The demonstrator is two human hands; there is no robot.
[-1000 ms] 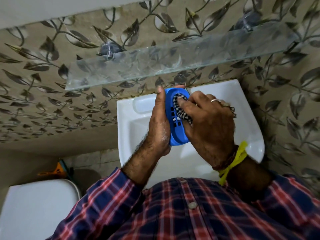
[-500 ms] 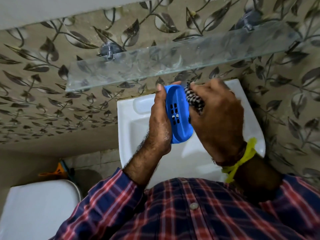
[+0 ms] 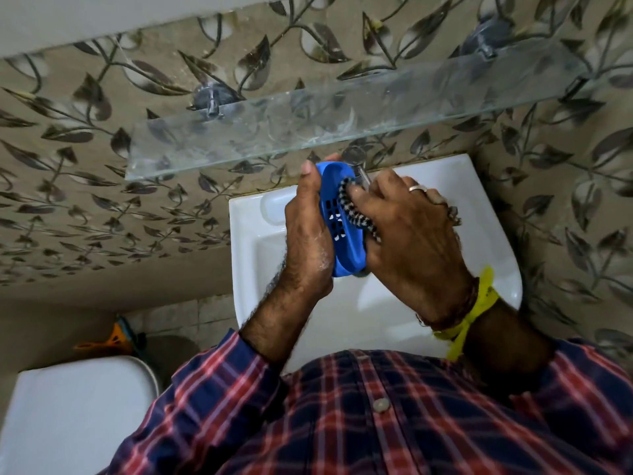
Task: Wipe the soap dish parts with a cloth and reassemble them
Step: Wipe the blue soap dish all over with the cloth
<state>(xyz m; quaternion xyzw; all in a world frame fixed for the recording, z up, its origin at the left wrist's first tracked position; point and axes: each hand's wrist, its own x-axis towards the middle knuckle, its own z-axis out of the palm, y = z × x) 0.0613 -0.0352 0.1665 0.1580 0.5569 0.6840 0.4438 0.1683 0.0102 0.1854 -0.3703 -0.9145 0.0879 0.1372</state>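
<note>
Blue slotted soap dish tray (image 3: 337, 228): held on edge above the white washbasin (image 3: 493, 214), near its far rim, clasped along its back by the left hand (image 3: 308, 234). Right hand (image 3: 414, 245) closed on a black-and-white checked cloth (image 3: 354, 214), pressing it into the tray's hollow. Judged light, rigid plastic, possibly slick if wet; best gripped by the long rim edges, clear of the slots.

The left hand (image 3: 310, 234) stands on edge with its thumb pointing up, palm and fingers wrapped around the blue soap dish part (image 3: 339, 221). The right hand (image 3: 407, 241) faces it from the other side, back of the hand upward, fingertips curled in and pressing a checked cloth (image 3: 356, 214) onto the part. Both forearms angle inward from rolled plaid sleeves.
</note>
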